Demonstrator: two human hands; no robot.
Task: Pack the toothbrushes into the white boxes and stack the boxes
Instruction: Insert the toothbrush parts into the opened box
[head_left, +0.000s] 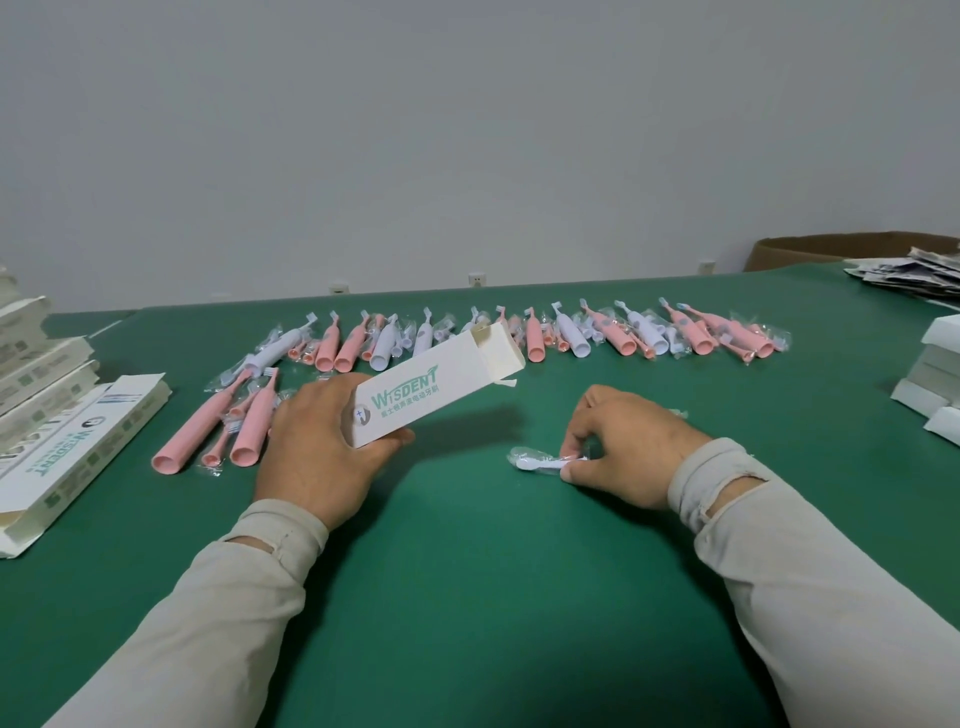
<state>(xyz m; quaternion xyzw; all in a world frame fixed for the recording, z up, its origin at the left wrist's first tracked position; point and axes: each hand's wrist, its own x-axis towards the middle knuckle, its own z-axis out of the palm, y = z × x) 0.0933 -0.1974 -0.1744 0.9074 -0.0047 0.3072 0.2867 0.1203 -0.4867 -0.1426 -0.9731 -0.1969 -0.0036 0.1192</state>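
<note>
My left hand (317, 447) grips the lower end of a white box (431, 387) printed with green lettering. The box is tilted up off the table, its far end flap open. My right hand (621, 447) pinches a small white brush head in a clear wrapper (540, 462) that lies on the green table (467, 571). A long row of pink and white toothbrushes (597, 335) in clear wrappers runs across the far side. Two pink toothbrushes (228, 421) lie just left of my left hand.
Flat and stacked printed boxes (67, 441) fill the left edge of the table. A stack of plain white boxes (935, 379) stands at the right edge. Behind it lie a pile of leaflets (909, 273) and a brown carton (810, 252). A grey wall rises behind the table.
</note>
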